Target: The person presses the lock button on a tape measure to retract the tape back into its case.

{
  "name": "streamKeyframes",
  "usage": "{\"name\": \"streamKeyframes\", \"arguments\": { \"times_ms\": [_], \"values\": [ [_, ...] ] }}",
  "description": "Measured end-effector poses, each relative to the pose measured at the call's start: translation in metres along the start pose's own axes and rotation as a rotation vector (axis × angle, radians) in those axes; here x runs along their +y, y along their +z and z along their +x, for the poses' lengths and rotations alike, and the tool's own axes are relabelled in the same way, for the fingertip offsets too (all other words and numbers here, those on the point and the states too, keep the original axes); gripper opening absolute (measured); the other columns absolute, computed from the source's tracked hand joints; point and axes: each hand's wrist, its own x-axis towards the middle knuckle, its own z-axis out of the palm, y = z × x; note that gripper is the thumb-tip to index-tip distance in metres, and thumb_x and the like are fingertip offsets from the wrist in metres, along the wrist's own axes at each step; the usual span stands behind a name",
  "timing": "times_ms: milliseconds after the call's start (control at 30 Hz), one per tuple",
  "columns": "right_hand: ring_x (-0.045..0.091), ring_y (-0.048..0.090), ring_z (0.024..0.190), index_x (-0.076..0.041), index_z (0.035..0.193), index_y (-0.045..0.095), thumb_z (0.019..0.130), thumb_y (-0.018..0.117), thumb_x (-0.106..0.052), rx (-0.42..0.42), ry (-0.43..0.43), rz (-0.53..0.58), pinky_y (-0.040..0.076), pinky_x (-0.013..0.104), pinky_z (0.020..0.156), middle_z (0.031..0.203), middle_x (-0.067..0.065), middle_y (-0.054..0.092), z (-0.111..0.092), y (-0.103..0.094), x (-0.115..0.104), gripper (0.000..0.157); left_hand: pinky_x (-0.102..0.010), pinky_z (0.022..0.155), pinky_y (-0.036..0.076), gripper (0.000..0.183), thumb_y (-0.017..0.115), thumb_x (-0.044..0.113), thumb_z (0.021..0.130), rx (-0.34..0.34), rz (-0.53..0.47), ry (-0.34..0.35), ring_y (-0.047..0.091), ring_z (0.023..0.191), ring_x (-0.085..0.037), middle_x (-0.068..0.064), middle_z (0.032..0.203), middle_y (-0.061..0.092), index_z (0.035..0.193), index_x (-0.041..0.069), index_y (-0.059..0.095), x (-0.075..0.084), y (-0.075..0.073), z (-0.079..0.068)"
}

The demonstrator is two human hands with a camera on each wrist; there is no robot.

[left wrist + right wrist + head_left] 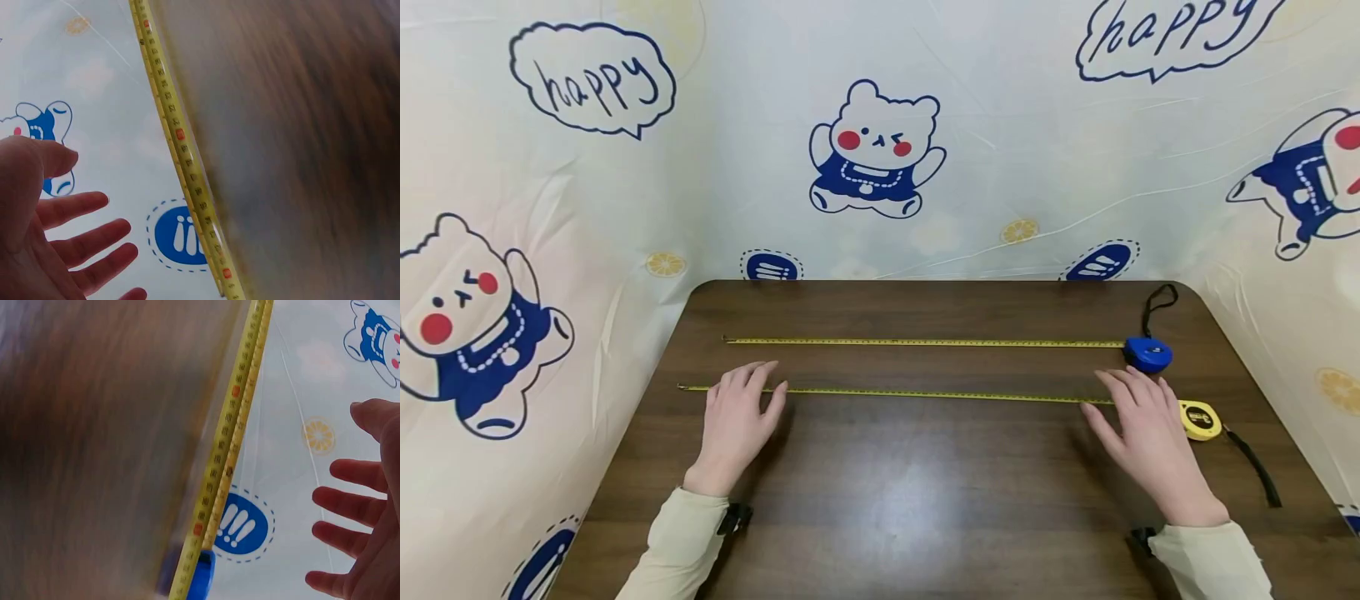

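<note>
Two tape measures lie roughly parallel across the dark table, blades drawn out to the left. The far one has a blue case (1148,355) and a yellow blade (925,342). Nearer, a yellow case (1200,421) trails its own yellow blade (925,395). My left hand (735,421) overlaps the near blade close to its hooked end; the left wrist view shows its fingers (103,237) spread and holding nothing. My right hand (1150,442) is just left of the yellow case, partly hiding it. In the right wrist view its fingers (350,503) are likewise spread and bare.
Brown wooden table (910,517) with rounded far corners. A printed cloth (737,150) with bears and "happy" bubbles hangs behind and at both sides. Black wrist straps (1255,467) trail from both tape cases.
</note>
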Motion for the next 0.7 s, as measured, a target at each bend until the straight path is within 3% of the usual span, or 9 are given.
{"name": "streamKeyframes", "arguments": {
  "times_ms": [233,367,533,700],
  "values": [
    [0.051,0.054,0.115,0.007,0.129,0.061,0.089,0.078,-0.011,0.029,-0.005,0.037,0.038,0.069,0.097,0.123,0.030,0.062,-0.001,-0.009,0.019,0.047,-0.064,0.082,0.048,0.027,0.069,0.020,0.099,0.005,-0.004,-0.037,0.063,0.104,-0.047,-0.021,0.114,0.072,0.120,0.004,0.074,-0.018,-0.007,-0.002],
    [0.054,0.056,0.113,0.007,0.127,0.062,0.090,0.077,-0.009,0.026,-0.001,0.027,0.040,0.070,0.092,0.122,0.032,0.063,-0.003,-0.015,0.038,0.043,-0.065,0.078,0.050,0.027,0.068,0.020,0.101,-0.036,-0.038,-0.111,0.062,0.105,-0.048,-0.024,0.119,0.069,0.122,0.003,0.073,-0.030,-0.013,-0.003],
    [0.054,0.055,0.110,0.007,0.125,0.062,0.091,0.076,-0.006,-0.046,0.023,0.035,0.040,0.073,0.087,0.121,0.033,0.062,-0.006,-0.018,0.061,0.039,-0.071,0.080,0.048,0.033,0.062,0.024,0.105,-0.103,-0.093,-0.219,0.057,0.115,-0.051,-0.028,0.129,0.061,0.130,0.003,0.068,-0.047,-0.021,-0.003],
    [0.052,0.056,0.106,0.004,0.125,0.063,0.091,0.077,-0.007,-0.120,0.012,0.011,0.042,0.072,0.082,0.118,0.031,0.064,-0.010,-0.017,0.081,0.038,-0.067,0.070,0.048,0.034,0.061,0.022,0.105,-0.127,-0.087,-0.260,0.055,0.110,-0.051,-0.031,0.127,0.057,0.133,0.002,0.065,-0.067,-0.026,-0.004]
  ]
}}
